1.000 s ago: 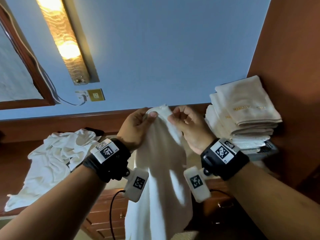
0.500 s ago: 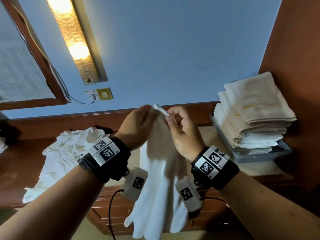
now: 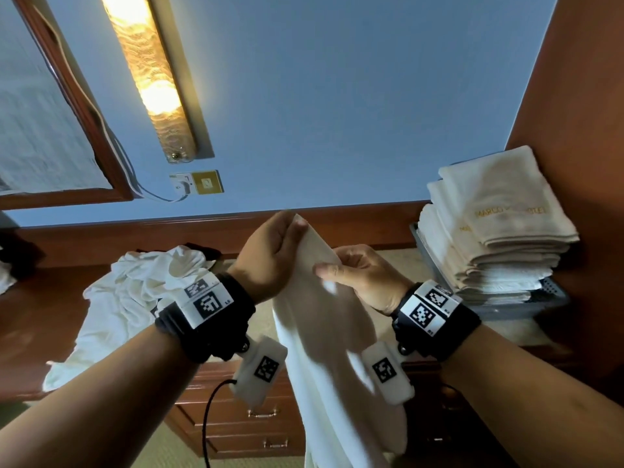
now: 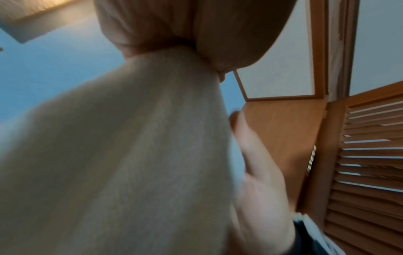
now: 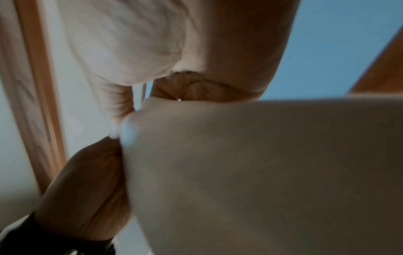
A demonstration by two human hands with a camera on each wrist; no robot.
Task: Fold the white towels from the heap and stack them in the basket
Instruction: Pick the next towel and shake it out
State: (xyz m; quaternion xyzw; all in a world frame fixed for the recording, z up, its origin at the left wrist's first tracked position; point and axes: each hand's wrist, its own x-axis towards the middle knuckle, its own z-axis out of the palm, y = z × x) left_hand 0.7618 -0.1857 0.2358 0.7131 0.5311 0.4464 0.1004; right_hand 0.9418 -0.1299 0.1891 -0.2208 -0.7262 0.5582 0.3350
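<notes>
Your left hand [image 3: 270,261] pinches the white towel's [image 3: 332,349] top corner; your right hand [image 3: 366,276], at 3 o'clock, grips its edge so it hangs free for folding.

A bare beige countertop strip [image 3: 378,261] lay between the crumpled white towel heap [image 3: 135,298] at 9 o'clock and the grey plastic basket [image 3: 526,307] of folded towels at 3 o'clock.

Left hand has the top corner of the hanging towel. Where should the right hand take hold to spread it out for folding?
Probably along the top edge of the towel, sliding from where the right hand pinches it now out to the far corner on the right. The left hand pins the upper corner and the cloth hangs limp below, so pulling that edge taut from the right should open it flat.
</notes>
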